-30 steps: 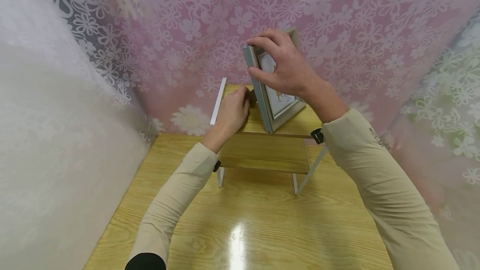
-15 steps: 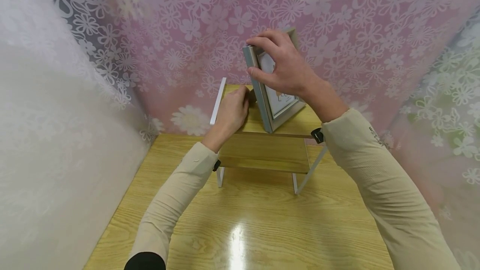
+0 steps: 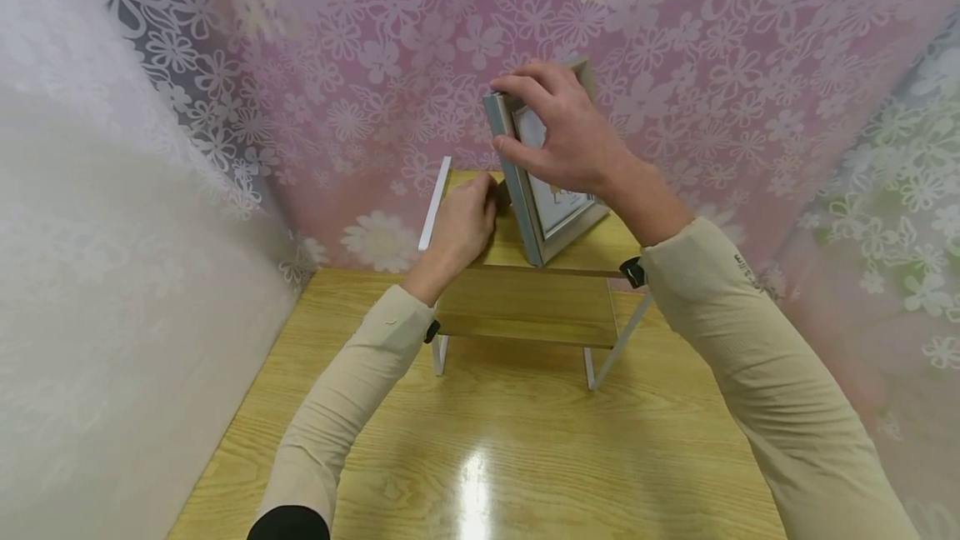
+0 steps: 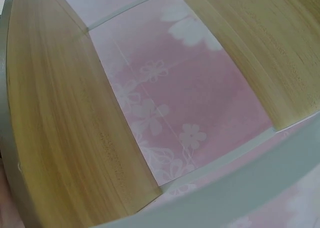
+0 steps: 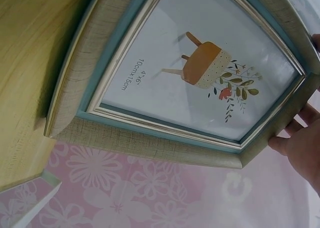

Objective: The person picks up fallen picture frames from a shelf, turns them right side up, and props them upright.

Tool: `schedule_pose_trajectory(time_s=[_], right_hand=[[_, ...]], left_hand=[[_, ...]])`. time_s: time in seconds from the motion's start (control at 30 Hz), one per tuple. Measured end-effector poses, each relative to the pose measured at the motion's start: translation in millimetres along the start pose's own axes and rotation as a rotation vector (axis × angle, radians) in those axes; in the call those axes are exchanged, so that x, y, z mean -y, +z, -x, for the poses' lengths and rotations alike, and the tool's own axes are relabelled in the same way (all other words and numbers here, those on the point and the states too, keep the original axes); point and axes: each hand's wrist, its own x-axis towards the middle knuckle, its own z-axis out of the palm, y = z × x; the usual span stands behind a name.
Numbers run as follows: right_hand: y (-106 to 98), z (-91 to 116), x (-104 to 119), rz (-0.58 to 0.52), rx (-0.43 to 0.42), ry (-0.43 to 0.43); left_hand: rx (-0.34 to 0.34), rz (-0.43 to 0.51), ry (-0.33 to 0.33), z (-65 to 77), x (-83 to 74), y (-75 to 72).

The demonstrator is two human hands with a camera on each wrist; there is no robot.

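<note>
A picture frame [image 3: 555,213] stands tilted on the wooden top board [image 3: 501,252] of a small shelf, its bottom edge on the board. My right hand [image 3: 558,127] grips its upper part, thumb on the near side edge and fingers over the top. The right wrist view shows the frame's front, with an orange-and-cream printed picture [image 5: 202,65] under the glazing. Behind the frame, my left hand [image 3: 467,215] curls its fingers at a dark support leg [image 3: 505,195], which it seems to pinch; the fingertips are hidden. Only a sliver of that hand [image 4: 6,203] enters the left wrist view.
The shelf has a lower board [image 3: 528,307] and white metal side frames [image 3: 437,205], one rising beside my left hand. Pink flowered wall covering [image 3: 360,107] stands close behind, with pale walls at left and right. Glossy wood-look floor [image 3: 480,440] lies in front.
Almost nothing differs. Both hands keep their places on the picture frame and its support leg, and the head view has shifted very slightly.
</note>
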Motion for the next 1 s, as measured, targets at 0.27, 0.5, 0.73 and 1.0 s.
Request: schedule_pose_trajectory(time_s=[0.27,0.5,0.73,1.0], right_hand=[[0.6,1.8,0.3,0.008,0.005,0.003],[0.9,1.1,0.6,0.014,0.005,0.005],[1.0,0.5,1.0,-0.004,-0.005,-0.009],[0.5,0.8,1.7,-0.028,0.0,-0.004]], left_hand=[[-0.002,0.012,-0.03,1.5,-3.0,-4.4],[0.02,0.012,-0.043,1.6,-3.6,-7.0],[0.012,-0.007,-0.05,0.9,-2.1,-7.2],[0.013,-0.008,-0.034,1.8,-0.3,-6.0]])
